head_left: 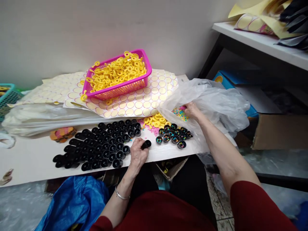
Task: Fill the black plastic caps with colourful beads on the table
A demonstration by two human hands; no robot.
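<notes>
My left hand [139,154] grips a small black cup [147,144] at the front of the table, its mouth facing up and to the right. To its left stand rows of black cups [106,146], dark inside. On the right is a group of black cups [171,133] holding colourful beads or candies. My right hand [191,110] reaches into a clear plastic bag [211,93], closed on a small pink object [183,107] whose kind I cannot make out. Just below it lie small multicoloured pellets [181,114]. Yellow rings [157,120] and pink pellets [152,129] are heaped between the cup groups.
A pink basket [117,89] full of yellow ring pieces stands on sheets of round stickers [134,104]. Orange pieces [63,134] lie at left. Under the table are a blue bag [77,199] and an open box [172,171]. A shelf [260,41] overhangs the right side.
</notes>
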